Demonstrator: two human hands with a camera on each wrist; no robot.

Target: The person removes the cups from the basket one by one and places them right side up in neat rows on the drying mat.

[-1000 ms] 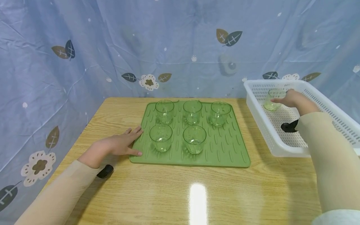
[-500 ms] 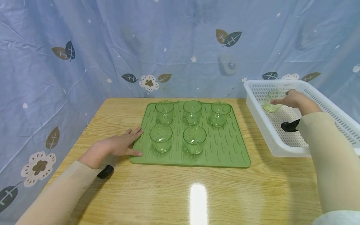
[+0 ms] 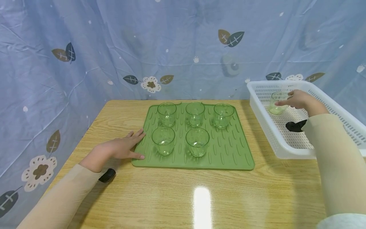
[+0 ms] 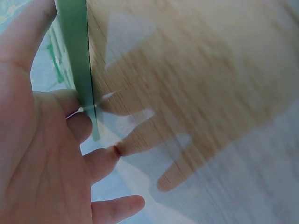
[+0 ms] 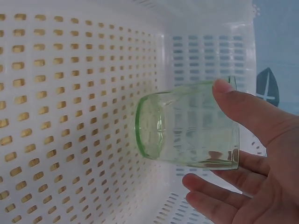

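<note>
A green-tinted glass point(image 5: 187, 126) stands upright near the far left corner of the white basket point(image 3: 264, 135). My right hand point(image 3: 300, 100) pinches it near its rim, the thumb on one side and fingers on the other, as the right wrist view shows. My left hand point(image 3: 121, 148) rests with spread fingers at the left edge of the green drying mat point(image 3: 226, 156), thumb and fingertips on it. Two similar glasses, a left one point(image 3: 163, 141) and a right one point(image 3: 197, 142), stand in the mat's front row. Three more glasses point(image 3: 195, 114) line the back row.
Mat and basket sit on a wooden table point(image 3: 228, 197), the basket to the right of the mat. Its perforated walls rise around my right hand. A blue patterned curtain point(image 3: 183, 38) hangs behind and along the left. Black wrist camera parts point(image 3: 107, 175) show under the left wrist.
My right hand and the glass at it shift only slightly within the basket. The left hand, the mat and its glasses stay put.
</note>
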